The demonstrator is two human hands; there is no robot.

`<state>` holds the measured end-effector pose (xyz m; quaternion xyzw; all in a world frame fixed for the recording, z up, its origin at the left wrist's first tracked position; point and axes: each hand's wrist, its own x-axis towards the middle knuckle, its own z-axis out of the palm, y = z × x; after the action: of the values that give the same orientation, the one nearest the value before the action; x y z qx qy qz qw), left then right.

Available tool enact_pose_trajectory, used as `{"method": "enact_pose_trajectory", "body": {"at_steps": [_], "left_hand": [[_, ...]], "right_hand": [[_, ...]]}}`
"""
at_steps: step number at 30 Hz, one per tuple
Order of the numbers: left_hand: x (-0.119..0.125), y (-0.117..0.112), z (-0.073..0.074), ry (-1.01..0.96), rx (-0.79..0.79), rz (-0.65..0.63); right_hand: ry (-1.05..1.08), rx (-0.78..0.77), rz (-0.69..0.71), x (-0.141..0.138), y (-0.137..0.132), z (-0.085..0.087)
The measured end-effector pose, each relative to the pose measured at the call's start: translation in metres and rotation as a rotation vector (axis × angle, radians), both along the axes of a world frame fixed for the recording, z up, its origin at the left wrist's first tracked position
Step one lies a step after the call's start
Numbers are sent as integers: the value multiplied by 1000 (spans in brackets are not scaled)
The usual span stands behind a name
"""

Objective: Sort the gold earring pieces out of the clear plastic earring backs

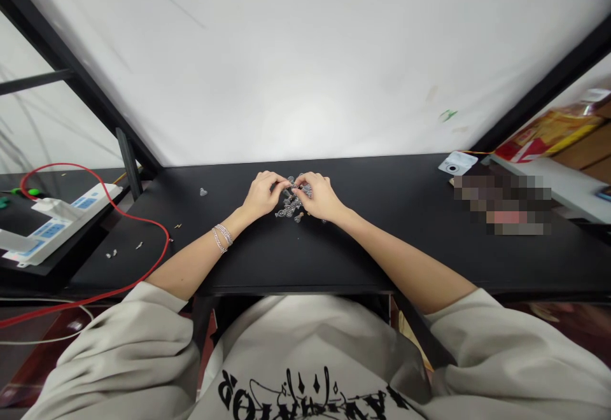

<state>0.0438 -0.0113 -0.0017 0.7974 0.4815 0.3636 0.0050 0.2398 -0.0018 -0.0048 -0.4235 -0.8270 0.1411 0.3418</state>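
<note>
A white backdrop sheet (pixel 305 57) fills the far side of the room, held by a black metal frame (pixel 62 57) at the left. A black table (pixel 391 216) runs across the view. At the far left, a white power strip (pixel 57 226) sits on a lower black ledge, and a red cable (pixel 143 219) loops beside it and drops past the table edge. A few small metal bits (pixel 111 254) lie on the table near the cable, and a single clear piece (pixel 203 191) stands apart from the rest. Farther right are a small white device with a lens (pixel 457 163) and a pixelated, unreadable patch (pixel 501 203). A yellow and red package (pixel 548 130) lies beyond them, near a white shelf (pixel 563 184). Mid-table sits a loose heap of small clear and metal parts (pixel 291 203). The left hand (pixel 261 195), with silver bracelets (pixel 220 238) at its wrist, and the right hand (pixel 321 196) meet just above it. Both grips are narrow, fingertips pinched close together, and whatever they hold is too small to tell.
</note>
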Motion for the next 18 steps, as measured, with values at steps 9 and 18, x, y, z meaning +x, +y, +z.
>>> {"method": "enact_pose_trajectory", "body": {"at_steps": [9,18], "left_hand": [[-43,11,21,-113,-62,241],[-55,21,15,-69,-105,227]], "right_hand": [[100,-35,-26,5,2,2],[101,-50,-28,5,-1,5]]}}
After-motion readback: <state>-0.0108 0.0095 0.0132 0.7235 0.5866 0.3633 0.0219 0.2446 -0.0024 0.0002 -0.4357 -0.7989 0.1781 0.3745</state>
